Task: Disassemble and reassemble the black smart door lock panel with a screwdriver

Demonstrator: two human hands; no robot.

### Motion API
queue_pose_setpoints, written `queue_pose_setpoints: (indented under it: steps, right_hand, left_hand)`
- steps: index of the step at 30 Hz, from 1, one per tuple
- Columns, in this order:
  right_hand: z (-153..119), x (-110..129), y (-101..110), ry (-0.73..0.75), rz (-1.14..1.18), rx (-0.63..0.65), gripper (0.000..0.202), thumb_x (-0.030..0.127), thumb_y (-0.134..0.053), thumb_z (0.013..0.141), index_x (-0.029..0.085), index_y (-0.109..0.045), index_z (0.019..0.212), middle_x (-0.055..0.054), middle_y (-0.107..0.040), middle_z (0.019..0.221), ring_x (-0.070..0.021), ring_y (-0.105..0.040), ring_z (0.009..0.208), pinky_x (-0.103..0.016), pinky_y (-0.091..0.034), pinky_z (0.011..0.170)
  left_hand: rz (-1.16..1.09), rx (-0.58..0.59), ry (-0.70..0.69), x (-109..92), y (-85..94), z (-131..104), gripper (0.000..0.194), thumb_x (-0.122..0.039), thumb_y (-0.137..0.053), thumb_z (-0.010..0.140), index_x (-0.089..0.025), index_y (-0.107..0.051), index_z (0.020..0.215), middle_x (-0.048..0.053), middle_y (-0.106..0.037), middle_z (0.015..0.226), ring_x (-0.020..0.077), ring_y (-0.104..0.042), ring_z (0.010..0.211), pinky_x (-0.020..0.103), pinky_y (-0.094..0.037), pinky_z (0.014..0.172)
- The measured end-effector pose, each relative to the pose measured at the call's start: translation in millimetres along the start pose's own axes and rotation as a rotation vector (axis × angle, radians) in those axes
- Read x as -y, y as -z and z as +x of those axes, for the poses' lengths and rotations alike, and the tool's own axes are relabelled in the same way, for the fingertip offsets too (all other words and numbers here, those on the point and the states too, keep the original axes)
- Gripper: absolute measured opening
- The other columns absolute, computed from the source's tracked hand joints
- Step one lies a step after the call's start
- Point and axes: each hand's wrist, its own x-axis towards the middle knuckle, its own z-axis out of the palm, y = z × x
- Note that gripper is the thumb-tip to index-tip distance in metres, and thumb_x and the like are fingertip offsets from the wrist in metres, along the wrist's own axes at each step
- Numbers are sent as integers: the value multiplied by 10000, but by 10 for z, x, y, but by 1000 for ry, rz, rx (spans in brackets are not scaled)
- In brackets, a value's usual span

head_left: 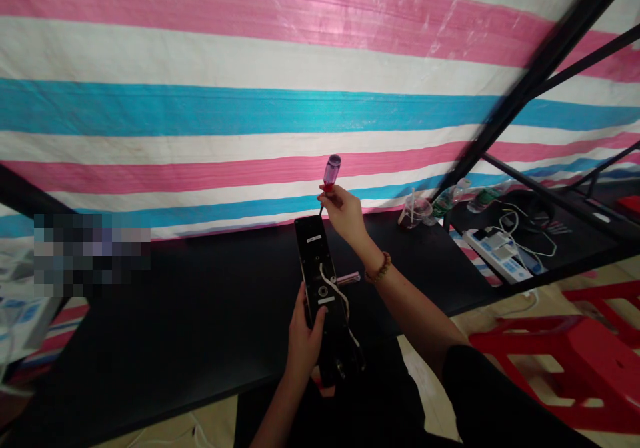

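Note:
My left hand grips a long black door lock around its lower half, thumb on the face. The lock is tilted, its upper part over the black table. A white cable runs down its face, and a shiny lever handle sticks out to the right. In my right hand is a screwdriver with a clear purple handle, pinched near the red collar. Its shaft points down at the lock's top right corner; whether the tip touches a screw cannot be made out.
The black table runs left and right. At its right rear stand a plastic cup and a plastic bottle. Beyond a black frame post lies a white power strip with cables. Red stools stand at lower right. Striped sheeting hangs behind.

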Motion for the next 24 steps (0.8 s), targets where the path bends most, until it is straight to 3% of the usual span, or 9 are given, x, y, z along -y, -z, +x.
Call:
queue_pose_setpoints:
  steps: [3, 7, 11, 17, 20, 24]
  right_hand:
    - [-14, 18, -21, -16, 41, -44, 186, 225, -531, 913, 210, -658, 1048, -31, -724, 907, -169, -691, 854, -306, -564, 773]
    - [-24, 45, -37, -37, 16, -95, 124, 303, -617, 881, 207, -689, 911, -45, -684, 949, -163, -656, 832, -260, -556, 663]
    - [-28, 40, -49, -70, 25, -134, 126, 303, -694, 832, 214, -707, 920, -19, -691, 865, -163, -655, 774, -292, -567, 718]
    - [-48, 48, -48, -31, 87, -101, 194, 298, -570, 900, 199, -682, 1023, -55, -730, 948, -182, -695, 861, -313, -571, 760]
    - [-49, 70, -47, -38, 40, -127, 157, 331, -641, 861, 203, -697, 932, -60, -711, 964, -184, -676, 861, -292, -568, 707]
    - [-55, 58, -67, -80, 55, -160, 135, 332, -693, 824, 207, -683, 875, -23, -713, 836, -174, -673, 763, -304, -562, 726]
  left_hand:
    - [-5, 9, 5, 9, 4, 0, 705, -414, -581, 929, -250, -303, 1556, 120, -532, 1496, 270, -548, 1344, 465, -419, 1132]
    - [-4, 20, 9, 53, -2, 7, 712, -423, -573, 936, -246, -284, 1562, 129, -499, 1521, 274, -514, 1375, 475, -394, 1150]
    - [-22, 25, 8, 63, -1, 8, 718, -422, -575, 936, -250, -275, 1564, 130, -496, 1523, 276, -516, 1373, 479, -394, 1149]
    - [-19, 4, 10, 43, 4, 10, 712, -419, -592, 920, -249, -313, 1553, 119, -527, 1500, 278, -534, 1358, 468, -411, 1138]
    - [-21, 8, 8, 57, -1, 10, 717, -422, -587, 922, -250, -300, 1557, 118, -522, 1504, 270, -522, 1370, 463, -399, 1147]
    - [-25, 25, 9, 46, 0, 5, 711, -416, -573, 933, -253, -283, 1562, 122, -486, 1532, 267, -492, 1395, 466, -378, 1161]
